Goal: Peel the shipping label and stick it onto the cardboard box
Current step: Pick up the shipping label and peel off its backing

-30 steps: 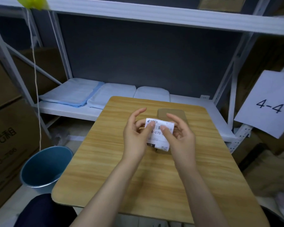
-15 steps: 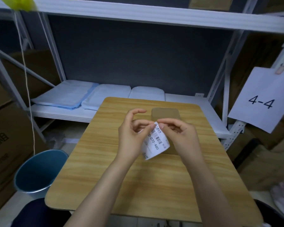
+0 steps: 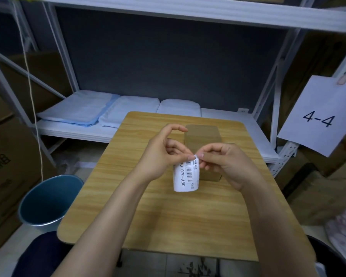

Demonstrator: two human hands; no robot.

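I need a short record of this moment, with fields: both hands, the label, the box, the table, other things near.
left hand: pinches the label's top corner
right hand: pinches the same corner, fingertip to fingertip
shipping label: hangs down, curled, barcode side visible, not yet on the box
cardboard box: closed, on the table behind the hands
table: wooden
blue bin: on the floor, left of the table
sign: reads 4-4, at right

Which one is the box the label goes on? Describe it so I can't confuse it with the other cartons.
Find the wooden table in front of the white shelving. The cardboard box sits on it toward the far edge, just behind the hands pinching the label. It is small, plain and unprinted, and the only box on the table; the other cartons are stacked around the table.
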